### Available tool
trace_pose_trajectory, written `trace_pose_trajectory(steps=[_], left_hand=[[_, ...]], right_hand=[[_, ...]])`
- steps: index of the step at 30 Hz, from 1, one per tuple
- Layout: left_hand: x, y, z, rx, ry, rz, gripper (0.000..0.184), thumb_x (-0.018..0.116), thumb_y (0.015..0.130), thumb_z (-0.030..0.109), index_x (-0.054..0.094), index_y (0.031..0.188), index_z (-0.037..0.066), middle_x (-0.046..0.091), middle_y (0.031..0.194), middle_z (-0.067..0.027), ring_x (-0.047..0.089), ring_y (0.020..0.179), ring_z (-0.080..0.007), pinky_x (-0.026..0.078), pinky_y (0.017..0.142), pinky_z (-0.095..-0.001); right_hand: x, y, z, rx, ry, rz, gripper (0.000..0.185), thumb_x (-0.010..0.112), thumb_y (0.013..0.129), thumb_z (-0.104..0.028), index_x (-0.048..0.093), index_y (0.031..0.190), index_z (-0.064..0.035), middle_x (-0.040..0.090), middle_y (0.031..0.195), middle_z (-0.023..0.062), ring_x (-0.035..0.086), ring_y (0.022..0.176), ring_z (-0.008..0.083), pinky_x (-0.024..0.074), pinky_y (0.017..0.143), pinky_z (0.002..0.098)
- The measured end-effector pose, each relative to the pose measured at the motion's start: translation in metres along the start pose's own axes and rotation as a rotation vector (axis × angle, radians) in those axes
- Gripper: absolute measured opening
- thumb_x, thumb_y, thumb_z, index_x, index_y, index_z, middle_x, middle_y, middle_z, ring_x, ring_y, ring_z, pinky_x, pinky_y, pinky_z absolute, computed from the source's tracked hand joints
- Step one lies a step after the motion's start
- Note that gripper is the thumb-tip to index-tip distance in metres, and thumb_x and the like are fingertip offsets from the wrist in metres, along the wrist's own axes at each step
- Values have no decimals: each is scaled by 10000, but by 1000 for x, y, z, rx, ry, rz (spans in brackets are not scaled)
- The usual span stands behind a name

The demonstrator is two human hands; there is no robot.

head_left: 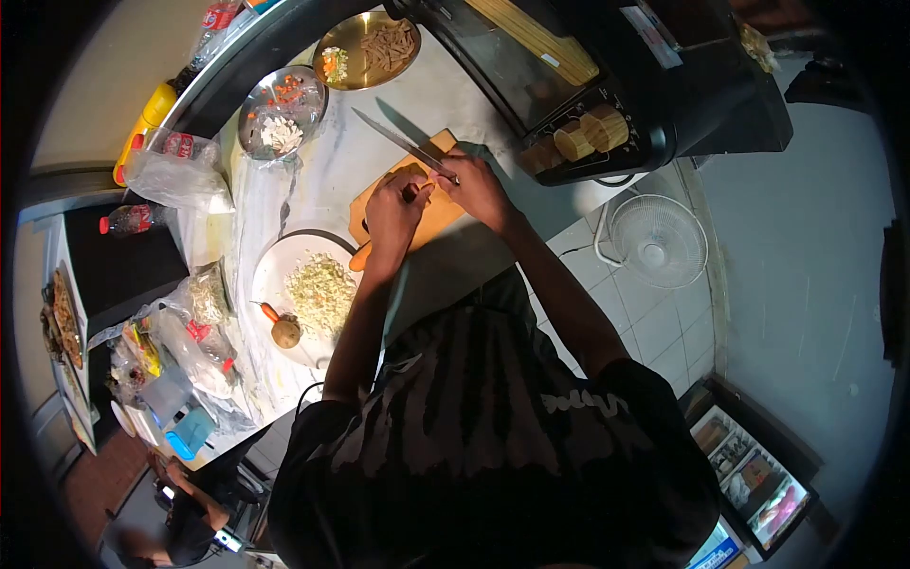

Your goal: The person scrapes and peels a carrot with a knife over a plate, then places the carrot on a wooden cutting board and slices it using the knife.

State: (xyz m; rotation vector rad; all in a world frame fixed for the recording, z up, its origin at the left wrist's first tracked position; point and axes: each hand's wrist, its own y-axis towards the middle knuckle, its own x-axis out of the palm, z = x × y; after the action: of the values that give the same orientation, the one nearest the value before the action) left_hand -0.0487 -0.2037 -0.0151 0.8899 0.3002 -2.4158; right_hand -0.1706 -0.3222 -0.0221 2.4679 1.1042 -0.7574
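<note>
Jutting from the clasping right grip point(477, 192), a knife point(396, 137); left grip point(392, 214), contents unclear.

"How does the knife point(397, 139) look from your end?"

"I have it slanting across my view: a long, slim, greyish blade, its tip pointing up and left, out past the far edge of the board. Its grip is mostly hidden from me in the right hand point(479, 192)."

"And the chopping board point(437, 214)?"

"I see tan wood, lying flat on the worktop point(334, 175) and turned at an angle. Its rounded handle sticks out lower left, beside the left hand's point(392, 211) wrist."

"Anything beneath those left fingers?"

"I can't tell; they cover it."
</note>
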Motion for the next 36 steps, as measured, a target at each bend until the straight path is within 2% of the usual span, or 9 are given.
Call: trace_pose_trajectory(steps=[6,11,13,17,19,26,36], left_hand=[[1,0,-1,64,-26,45,199,802,787,151,755,965,76,695,821,-102,671,685,-235,517,651,-341],[1,-1,-1,92,-10,64,199,799,787,165,774,979,117,688,817,-101,663,696,-248,517,659,-347],[0,-1,0,125,34,66,207,797,790,188,781,991,144,683,805,-98,657,702,-261,516,665,-349],[-1,-3,3,136,27,66,211,795,796,205,780,993,133,688,817,-103,661,709,-266,517,672,-353],[-1,-3,4,63,29,66,212,796,798,208,777,988,116,696,835,-107,668,724,-268,519,678,-354],[-4,-5,6,16,-26,59,179,781,809,203,774,948,91,704,859,-103,684,758,-272,523,688,-342],[-4,-4,1,86,11,33,149,763,813,187,774,930,95,702,889,-111,681,819,-286,529,736,-358]], right_hand=[[-2,0,8,-28,26,-56,127,660,880,-100,614,894,18,610,889,184,627,851,391,495,710,434],[-11,-2,4,-5,78,-172,159,682,827,-89,601,926,4,580,916,171,620,856,371,489,726,428],[-11,-1,5,-7,48,-174,161,684,820,-87,603,927,3,580,926,170,621,863,369,490,732,431],[-6,-3,7,-11,24,-143,167,688,819,-90,604,929,3,582,937,168,621,884,372,493,744,439],[-5,-2,8,-12,16,-141,168,691,820,-91,604,928,3,583,936,166,619,884,375,493,743,440],[-6,-3,7,-29,78,-105,137,691,838,-85,610,892,12,585,897,161,617,860,384,485,724,444],[-4,-3,5,10,89,-68,182,691,870,-130,596,844,23,577,865,166,613,809,383,477,696,445]])
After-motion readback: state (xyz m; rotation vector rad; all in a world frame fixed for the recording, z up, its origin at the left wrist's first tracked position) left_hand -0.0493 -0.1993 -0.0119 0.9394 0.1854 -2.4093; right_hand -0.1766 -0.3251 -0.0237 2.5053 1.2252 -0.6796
